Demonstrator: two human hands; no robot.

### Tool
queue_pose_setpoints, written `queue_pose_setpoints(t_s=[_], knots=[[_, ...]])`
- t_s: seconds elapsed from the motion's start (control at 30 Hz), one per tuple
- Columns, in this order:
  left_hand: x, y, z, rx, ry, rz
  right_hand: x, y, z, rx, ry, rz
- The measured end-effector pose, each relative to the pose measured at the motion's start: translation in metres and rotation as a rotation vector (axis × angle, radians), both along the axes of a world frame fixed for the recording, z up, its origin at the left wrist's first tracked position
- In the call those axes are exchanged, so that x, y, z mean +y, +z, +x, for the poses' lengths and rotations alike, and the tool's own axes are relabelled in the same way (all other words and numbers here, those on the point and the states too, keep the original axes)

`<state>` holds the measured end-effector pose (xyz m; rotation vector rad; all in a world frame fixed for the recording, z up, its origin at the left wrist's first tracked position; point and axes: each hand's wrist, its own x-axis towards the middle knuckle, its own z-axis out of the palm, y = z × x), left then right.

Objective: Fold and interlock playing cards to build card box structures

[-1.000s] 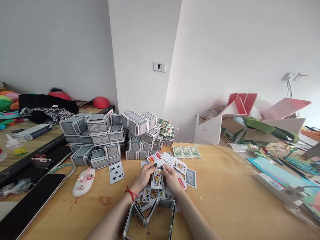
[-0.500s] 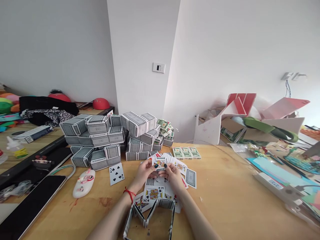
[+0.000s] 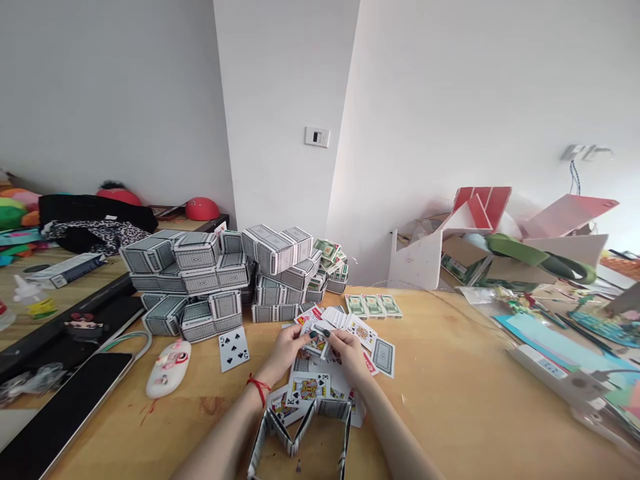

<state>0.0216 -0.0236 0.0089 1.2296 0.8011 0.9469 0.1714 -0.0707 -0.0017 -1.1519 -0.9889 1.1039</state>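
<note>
My left hand (image 3: 289, 348) and my right hand (image 3: 347, 351) meet over a spread of loose playing cards. Between their fingertips they pinch a playing card (image 3: 315, 345), which looks bent or folded; its exact shape is too small to make out. Beneath my wrists lies a king of spades (image 3: 309, 389), face up. Closer to me stands a heart-like frame (image 3: 347, 427) of folded cards, between my forearms. A face-down card (image 3: 383, 357) rests to the right of my right hand. Left of my left hand lies a five of spades (image 3: 233, 349).
Behind the cards stand stacked blocks (image 3: 196, 267) of folded cards. Green card packs (image 3: 374, 306) lie behind my right hand. A white mouse (image 3: 169, 369) and a phone-like dark slab (image 3: 65, 413) are at left; a power strip (image 3: 555, 373) is at right.
The card between my fingers has tilted and changed from a flat, face-showing position to a bent or folded one. My hands have shifted slightly; the things around them stay put.
</note>
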Motion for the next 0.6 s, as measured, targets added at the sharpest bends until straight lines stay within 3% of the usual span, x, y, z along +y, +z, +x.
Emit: queue_pose_setpoints(t_s=[0.4,0.6], knots=[[0.0038,-0.0065,-0.0016,0.015,-0.004,0.018,-0.0021,-0.0013,-0.0062,0.183,0.128,-0.058],[0.004,-0.0079,-0.0021,0.056,-0.031,0.071,-0.0007,-0.0018,-0.0054,0.13,0.019,-0.005]])
